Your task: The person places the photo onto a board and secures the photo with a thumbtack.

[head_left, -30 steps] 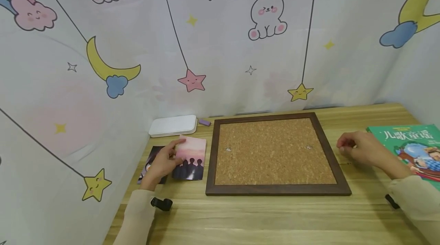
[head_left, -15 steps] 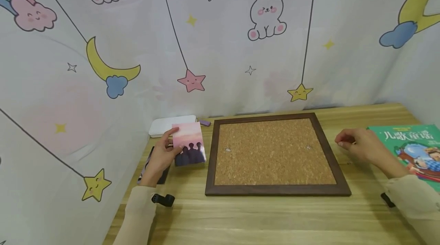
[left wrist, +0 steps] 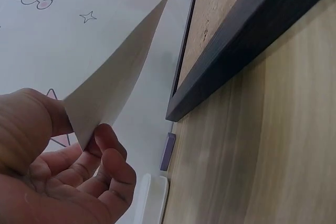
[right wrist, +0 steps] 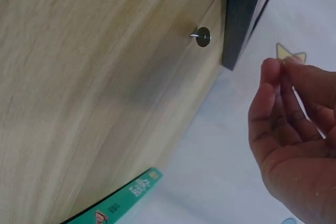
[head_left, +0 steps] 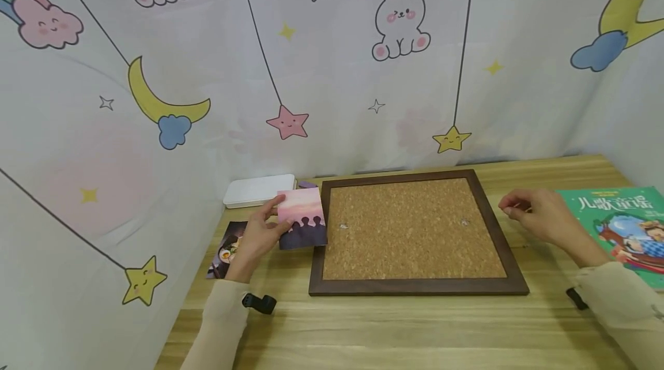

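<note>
My left hand (head_left: 259, 234) pinches a photo (head_left: 303, 229) with a pink sky and dark silhouettes. It is raised off the table and its right edge overlaps the frame of the cork board (head_left: 415, 231); in the left wrist view the pale back of the photo (left wrist: 113, 74) shows, slightly bent. To the right of the board hovers my right hand (head_left: 539, 217), thumb and forefinger tips together. Whatever may sit between those tips is too small to make out. Below this hand a thumbtack (right wrist: 202, 36) lies on the table, point up. Two small shiny spots mark the cork.
A second photo (head_left: 220, 257), showing food, lies left, partly behind the left hand. At the back stand a white case (head_left: 254, 191) and a small purple block (head_left: 308, 184). A green book (head_left: 586, 203) lies at the right. A printed curtain rises behind the table.
The left hand has lifted the silhouette photo off the table and carried it right to the board's left edge, uncovering more of the food photo. The right hand has shifted slightly left.
</note>
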`<state>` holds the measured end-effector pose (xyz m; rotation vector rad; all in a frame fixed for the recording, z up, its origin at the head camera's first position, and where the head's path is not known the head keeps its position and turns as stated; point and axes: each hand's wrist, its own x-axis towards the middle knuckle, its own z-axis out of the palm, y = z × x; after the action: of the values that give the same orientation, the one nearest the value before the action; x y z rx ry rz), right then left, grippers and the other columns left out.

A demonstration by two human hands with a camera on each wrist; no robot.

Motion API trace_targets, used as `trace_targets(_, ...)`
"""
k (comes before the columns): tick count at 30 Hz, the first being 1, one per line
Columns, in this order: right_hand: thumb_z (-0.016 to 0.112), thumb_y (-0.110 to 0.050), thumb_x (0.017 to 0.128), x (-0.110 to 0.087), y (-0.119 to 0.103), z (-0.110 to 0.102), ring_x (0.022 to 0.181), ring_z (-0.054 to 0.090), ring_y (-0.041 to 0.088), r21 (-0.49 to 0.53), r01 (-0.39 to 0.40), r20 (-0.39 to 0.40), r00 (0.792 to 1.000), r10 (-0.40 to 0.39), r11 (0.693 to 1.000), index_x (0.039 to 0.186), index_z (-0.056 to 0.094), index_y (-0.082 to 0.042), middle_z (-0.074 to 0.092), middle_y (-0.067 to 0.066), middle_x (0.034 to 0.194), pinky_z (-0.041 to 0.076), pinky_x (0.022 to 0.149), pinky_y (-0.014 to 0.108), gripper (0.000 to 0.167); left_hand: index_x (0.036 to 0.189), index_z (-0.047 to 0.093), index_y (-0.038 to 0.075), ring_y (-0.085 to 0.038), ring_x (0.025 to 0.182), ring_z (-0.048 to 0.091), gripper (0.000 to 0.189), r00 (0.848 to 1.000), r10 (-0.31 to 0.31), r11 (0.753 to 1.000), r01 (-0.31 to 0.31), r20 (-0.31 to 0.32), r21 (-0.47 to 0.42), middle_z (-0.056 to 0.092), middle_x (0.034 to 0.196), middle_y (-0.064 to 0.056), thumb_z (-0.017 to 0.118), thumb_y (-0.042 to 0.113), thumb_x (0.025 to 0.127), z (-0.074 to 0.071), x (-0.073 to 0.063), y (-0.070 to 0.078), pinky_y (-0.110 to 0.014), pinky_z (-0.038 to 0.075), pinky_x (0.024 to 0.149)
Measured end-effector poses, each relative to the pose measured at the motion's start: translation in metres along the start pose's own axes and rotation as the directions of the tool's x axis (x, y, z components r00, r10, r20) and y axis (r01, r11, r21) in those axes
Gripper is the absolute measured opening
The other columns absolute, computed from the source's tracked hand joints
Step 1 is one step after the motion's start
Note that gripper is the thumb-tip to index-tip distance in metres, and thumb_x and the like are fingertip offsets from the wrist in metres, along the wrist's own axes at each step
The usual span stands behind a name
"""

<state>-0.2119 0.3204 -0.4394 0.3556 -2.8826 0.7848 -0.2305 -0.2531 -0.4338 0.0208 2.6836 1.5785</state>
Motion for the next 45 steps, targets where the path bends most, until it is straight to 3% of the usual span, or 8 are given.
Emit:
trace_targets(4,0.071,-0.008,0.101,0.002,-0.004,-0.001,0.083,0.074,0.023,0.021,-0.003,0.005,1.000,0.003,1.000,0.106,0.080,-0.007,0.082,0.013,0.097,0.049,0.066,0.031,0.010,0.166,0.042,0.017,-0.006,0.078,0.065,0.071,1.000,-0.002,0.999,0.003,0.031,-0.036,0.057,0.142,-0.024,0.071,0.007,0.102,0.007,-0.001,0.006,-0.021,0.047,0.070)
trace_targets(11,0.071,-0.008,0.101,0.006,-0.012,0.001,0.086,0.075,0.026,0.034,-0.007,0.004,1.000,0.007,0.999,0.108,0.080,-0.007,0.081,0.015,0.100,0.050,0.066,0.031,0.012,0.170,0.035,0.020,-0.008,0.082,0.066,0.079,0.993,0.022,0.994,-0.009,0.117,-0.112,0.049,0.152,-0.024,0.074,0.010,0.101,0.017,-0.004,0.015,-0.025,0.048,0.074)
trace_targets(20,0.073,-0.008,0.100,0.009,-0.018,0.004,0.087,0.076,0.029,0.028,0.026,-0.020,0.999,-0.025,0.999,0.108,0.080,-0.008,0.081,0.017,0.105,0.050,0.066,0.030,0.011,0.170,0.033,0.032,-0.018,0.103,0.076,0.088,0.979,0.049,0.991,-0.022,0.200,-0.135,0.038,0.167,-0.021,0.078,0.011,0.098,0.033,-0.008,0.025,-0.025,0.057,0.087)
trace_targets(31,0.071,-0.015,0.103,0.016,-0.029,0.003,0.084,0.074,0.023,0.032,0.014,-0.002,1.000,-0.014,0.999,0.109,0.080,-0.009,0.082,0.015,0.103,0.051,0.066,0.034,0.013,0.169,0.036,0.030,-0.014,0.089,0.077,0.087,0.955,0.135,0.978,-0.086,0.265,-0.188,0.046,0.160,-0.022,0.079,0.009,0.096,0.066,-0.003,0.044,-0.026,0.052,0.087)
trace_targets(34,0.070,-0.012,0.103,0.018,-0.031,0.004,0.086,0.075,0.026,0.056,0.022,-0.001,1.000,-0.022,0.998,0.110,0.079,-0.006,0.081,0.016,0.103,0.052,0.067,0.033,0.013,0.168,0.040,0.031,-0.014,0.088,0.073,0.085,0.953,0.143,0.981,-0.101,0.267,-0.165,0.048,0.159,-0.021,0.080,0.012,0.096,0.076,-0.002,0.048,-0.026,0.054,0.080)
trace_targets(36,0.070,-0.011,0.103,0.019,-0.032,0.006,0.087,0.075,0.028,0.071,0.019,0.000,1.000,-0.019,0.997,0.110,0.079,-0.004,0.081,0.018,0.104,0.053,0.068,0.033,0.013,0.167,0.040,0.032,-0.013,0.079,0.066,0.084,0.951,0.150,0.981,-0.109,0.272,-0.160,0.048,0.159,-0.021,0.080,0.013,0.096,0.082,-0.001,0.051,-0.026,0.051,0.071)
trace_targets(39,0.071,-0.011,0.103,0.020,-0.033,0.007,0.088,0.075,0.029,0.087,0.013,0.002,1.000,-0.013,0.996,0.110,0.079,-0.002,0.080,0.019,0.105,0.053,0.068,0.032,0.014,0.167,0.041,0.031,-0.013,0.074,0.060,0.083,0.947,0.158,0.979,-0.113,0.280,-0.171,0.047,0.160,-0.020,0.080,0.012,0.096,0.091,0.001,0.054,-0.025,0.049,0.069)
trace_targets(45,0.071,-0.011,0.102,0.023,-0.036,0.010,0.086,0.074,0.024,0.091,0.008,0.009,1.000,-0.009,0.996,0.108,0.079,-0.002,0.081,0.015,0.100,0.051,0.066,0.028,0.014,0.166,0.042,0.029,-0.016,0.083,0.070,0.084,0.941,0.164,0.974,-0.107,0.296,-0.200,0.050,0.155,-0.019,0.079,0.008,0.094,0.105,0.004,0.060,-0.026,0.056,0.079)
